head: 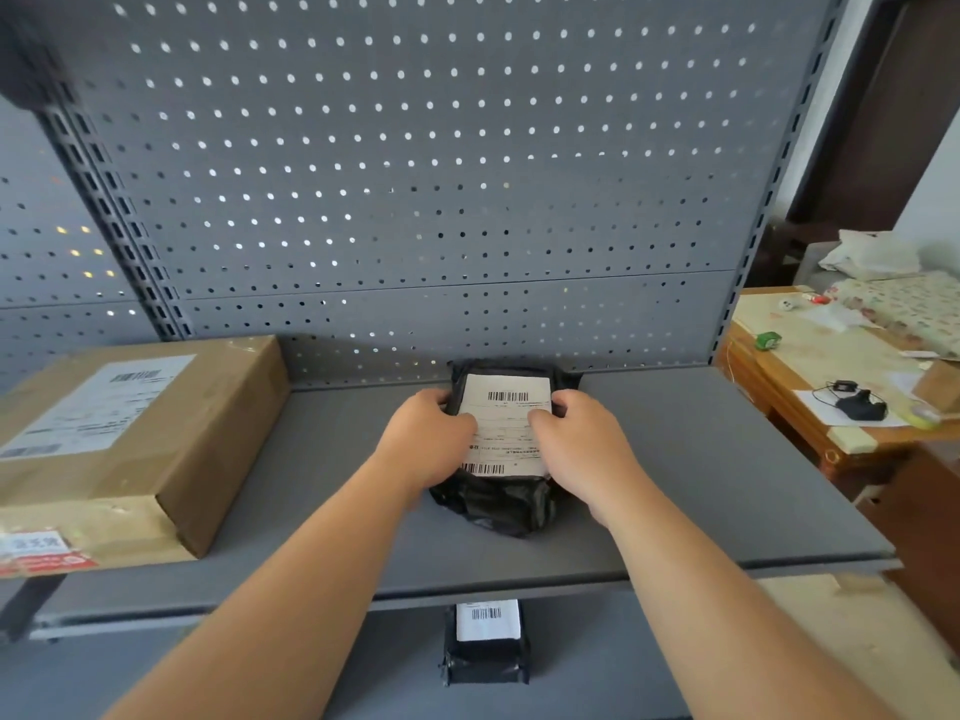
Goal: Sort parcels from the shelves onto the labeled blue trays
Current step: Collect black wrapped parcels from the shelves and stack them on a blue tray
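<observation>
Left grip (pixel 426 433): from my end of the feed it's curled round the left edge of the black parcel (pixel 498 504). The thumb lies on top and the fingers are tucked down the side.
Right grip (pixel 582 444): pretty much a mirror of that. It's wrapped round the right edge with the thumb up on the label (pixel 506 407), so both grips have hold of the same parcel.
Parcel: it's a crinkly black plastic mailer, squeezed between my two grips. It looks to be lying on the grey shelf (pixel 701 459), and the label faces up with a barcode at each end.
Just past the grips: the parcel's far end sits right up by the perforated back panel (pixel 415 174).
Left of the grips: a big cardboard box (pixel 130 433) is on the same shelf, well apart from the parcel. It has its own white label on top and red-and-white tape on the near face.
Below the grips: a second black parcel (pixel 487 646) sits on the lower shelf, with a white barcode label on it. The upper shelf's front edge partly hides it.
Far right of the grips: there's a wooden tabletop (pixel 810 356) beside the shelving. On it I can see a small green thing (pixel 768 340), a black gadget with a cable (pixel 860 405) lying on paper, and a patterned cloth (pixel 904 304).
</observation>
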### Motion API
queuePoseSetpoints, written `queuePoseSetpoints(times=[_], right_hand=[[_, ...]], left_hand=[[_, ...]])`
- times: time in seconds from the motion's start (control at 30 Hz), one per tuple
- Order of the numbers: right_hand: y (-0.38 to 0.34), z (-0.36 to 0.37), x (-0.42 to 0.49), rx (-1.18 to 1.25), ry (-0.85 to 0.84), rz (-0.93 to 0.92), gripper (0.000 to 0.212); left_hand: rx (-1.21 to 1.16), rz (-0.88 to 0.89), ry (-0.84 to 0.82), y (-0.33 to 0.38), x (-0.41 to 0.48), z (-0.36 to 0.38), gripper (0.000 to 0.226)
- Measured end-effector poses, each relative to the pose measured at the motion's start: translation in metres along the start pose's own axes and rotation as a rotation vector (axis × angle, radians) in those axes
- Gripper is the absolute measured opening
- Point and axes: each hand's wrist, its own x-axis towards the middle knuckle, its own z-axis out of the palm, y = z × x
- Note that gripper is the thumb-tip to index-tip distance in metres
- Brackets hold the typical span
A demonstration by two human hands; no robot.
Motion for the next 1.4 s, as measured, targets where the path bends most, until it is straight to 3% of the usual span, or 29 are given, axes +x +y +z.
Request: queuePoseSetpoints(times=[0.33,0.77,1.13,1.4], right_hand=[[0.000,-0.026,-0.026,0.223,0.052,-0.119,0.039],[-0.020,-0.011,-0.054,0.327,-0.092,-0.289,0.046],[-0.093,0.037,-0.105,0.397,-0.200,-0.473,0.045],[-0.170,0.127,-0.188,0.413,-0.310,-0.596,0.044]], left_hand=[[-0.150,0.005,0.115,0.011,-0.037,0.012,0.027],[-0.349,-0.062,0.325,0.002,-0.105,-0.021,0.027],[-0.452,-0.017,0.543,-0.022,-0.164,-0.106,0.034],[-0.560,-0.001,0.728,-0.089,-0.236,-0.210,0.033]])
